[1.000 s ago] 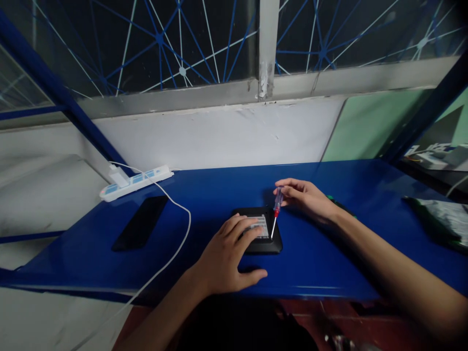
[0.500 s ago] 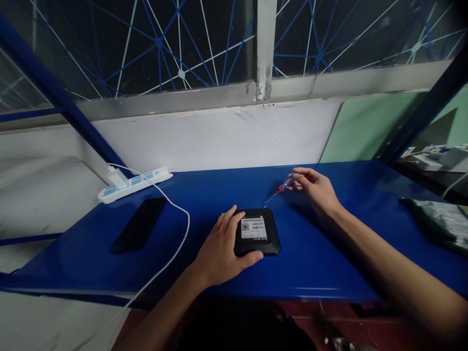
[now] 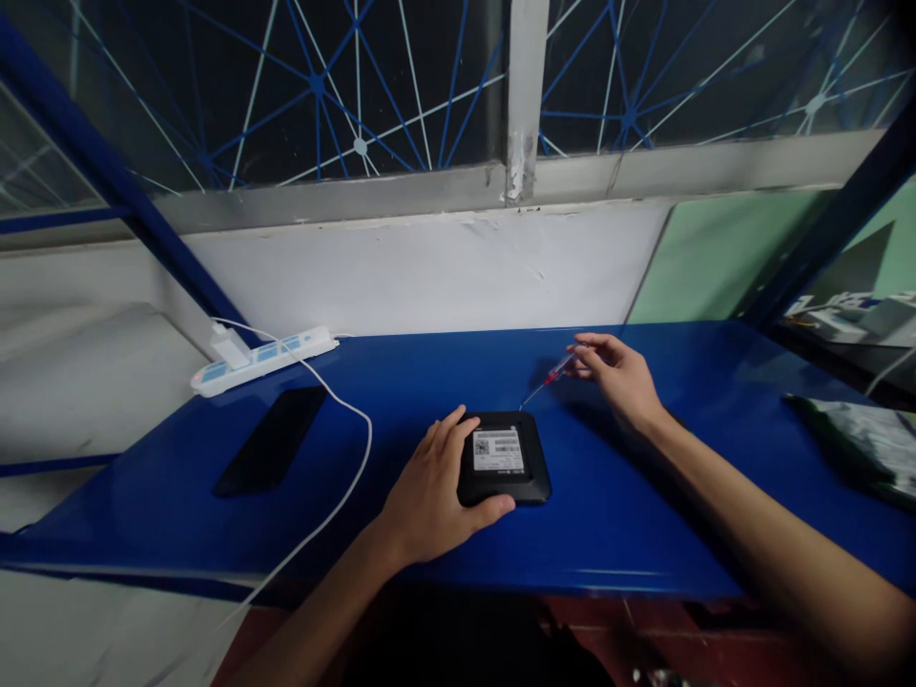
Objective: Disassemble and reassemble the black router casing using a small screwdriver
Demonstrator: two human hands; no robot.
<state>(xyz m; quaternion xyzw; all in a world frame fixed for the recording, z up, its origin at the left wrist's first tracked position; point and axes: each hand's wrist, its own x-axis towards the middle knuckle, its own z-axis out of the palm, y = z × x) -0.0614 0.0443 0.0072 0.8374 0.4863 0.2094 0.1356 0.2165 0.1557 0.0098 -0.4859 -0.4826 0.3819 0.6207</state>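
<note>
A flat black device with rounded corners lies on the blue table, a white printed label facing up. My left hand grips its left side, fingertips at the far edge and thumb along the near edge. In my right hand, a screwdriver with a clear handle and a red collar is pinched between the fingers. Its thin shaft slants down to the left, the tip close to the device's far right edge. Whether the tip touches the device I cannot tell.
On the left lies a black phone-like slab. Behind it stands a white power strip with a plugged-in charger. A white cable curves down over the table's front edge. At the far right rests a green-and-silver packet.
My right hand moved the screwdriver from the device's right side to its far edge, tilting it flatter. My left hand slid off the label to hold the device's left side.
</note>
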